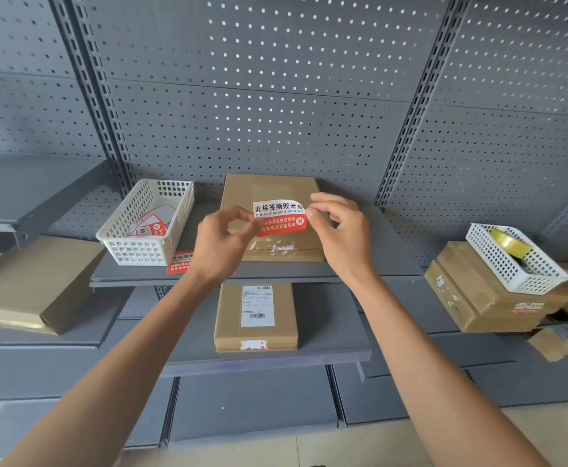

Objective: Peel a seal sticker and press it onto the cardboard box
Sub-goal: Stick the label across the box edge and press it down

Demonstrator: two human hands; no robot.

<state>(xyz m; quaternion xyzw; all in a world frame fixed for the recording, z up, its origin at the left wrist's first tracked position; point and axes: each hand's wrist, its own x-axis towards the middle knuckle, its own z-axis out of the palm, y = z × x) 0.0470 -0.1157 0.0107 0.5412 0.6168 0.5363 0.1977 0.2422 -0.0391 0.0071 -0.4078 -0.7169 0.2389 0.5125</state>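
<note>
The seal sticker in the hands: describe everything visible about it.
The seal sticker is a small rectangular label, white on top with black characters, red below with white characters. The left hand pinches its left edge, the right hand its right edge. It is stretched level in front of the cardboard box; whether it touches the box is unclear.

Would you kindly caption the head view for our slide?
Both hands, left and right, pinch a red-and-white seal sticker above a cardboard box on a grey shelf.

The red-and-white seal sticker (pixel 279 217) reads "此标签撕毁无效" above "CIBIAOQIANSIHUIWUXIAO", with a circled "封" at its right. The lower box's shipping label (pixel 257 305) carries barcodes; its print is illegible.
</note>
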